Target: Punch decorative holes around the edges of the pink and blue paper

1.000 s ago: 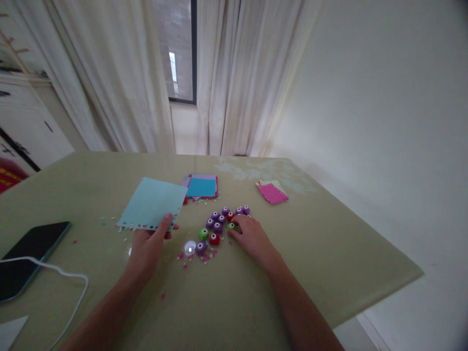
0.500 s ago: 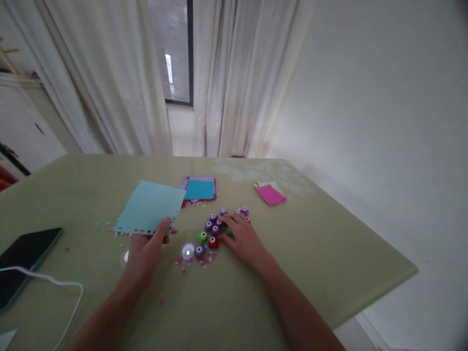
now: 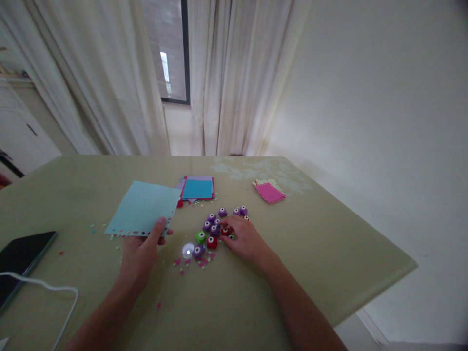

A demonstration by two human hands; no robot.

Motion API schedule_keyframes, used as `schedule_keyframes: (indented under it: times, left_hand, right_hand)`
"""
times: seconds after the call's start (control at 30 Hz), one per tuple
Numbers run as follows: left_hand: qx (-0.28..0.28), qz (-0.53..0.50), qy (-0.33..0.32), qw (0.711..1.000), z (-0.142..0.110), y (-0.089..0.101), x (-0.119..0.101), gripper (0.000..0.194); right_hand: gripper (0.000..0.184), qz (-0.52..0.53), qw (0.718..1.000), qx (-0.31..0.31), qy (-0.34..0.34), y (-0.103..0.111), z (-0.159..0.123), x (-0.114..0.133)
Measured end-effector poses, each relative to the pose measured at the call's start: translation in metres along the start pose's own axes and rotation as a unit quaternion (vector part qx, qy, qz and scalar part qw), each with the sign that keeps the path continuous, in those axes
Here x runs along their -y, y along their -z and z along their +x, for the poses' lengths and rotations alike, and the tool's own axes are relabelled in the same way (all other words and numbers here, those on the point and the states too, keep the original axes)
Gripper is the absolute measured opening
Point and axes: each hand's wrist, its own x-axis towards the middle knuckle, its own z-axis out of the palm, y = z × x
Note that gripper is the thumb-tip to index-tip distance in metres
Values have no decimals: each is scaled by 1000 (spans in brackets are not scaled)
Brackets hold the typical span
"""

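My left hand (image 3: 141, 253) holds a light blue paper sheet (image 3: 144, 207) above the table, thumb on top and fingers beneath. Small shaped holes run along the sheet's near and right edges. My right hand (image 3: 246, 241) is curled over a cluster of small craft punches, with a red craft punch (image 3: 225, 230) between thumb and fingers; the hand partly hides it. Beside that hand sit several purple punches (image 3: 214, 230), a green punch (image 3: 201, 237) and another red punch (image 3: 211, 242). A purple punch (image 3: 198, 251) lies nearer me, next to a clear round piece (image 3: 187, 250).
Coloured paper sheets (image 3: 198, 189) are stacked behind the punches. Pink and cream punched papers (image 3: 269, 192) lie at the right. Paper bits (image 3: 203, 263) are scattered around. A dark tablet (image 3: 24, 258) and a white cable (image 3: 47, 285) occupy the left side.
My left hand and the blue sheet have shifted slightly left and down in view. My right hand has moved a little right, and a red punch now shows between its fingers.
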Motion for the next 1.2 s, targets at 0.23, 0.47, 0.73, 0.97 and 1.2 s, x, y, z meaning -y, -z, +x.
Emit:
schedule_keyframes:
  times: [0.23,0.47,0.73,0.97,1.2]
  left_hand:
    - [-6,-2,2,1000,1,-1,3,35]
    - [-11,11,-3,1000,1,0,1,37]
    - [-4,10,-14,1000,2,-1,5,40]
    - [0,9,-18,1000,0,0,4,41]
    - [-4,11,-15,1000,-1,-1,-1,42]
  right_hand:
    - [33,-83,993,-41,-78,-4,0,-2]
    - [47,-61,996,-28,-66,-5,1,-8]
    - [35,-13,995,-92,36,-9,1,4]
    - [36,-53,995,-46,75,-27,0,8]
    - [21,-107,990,-86,20,-27,1,8]
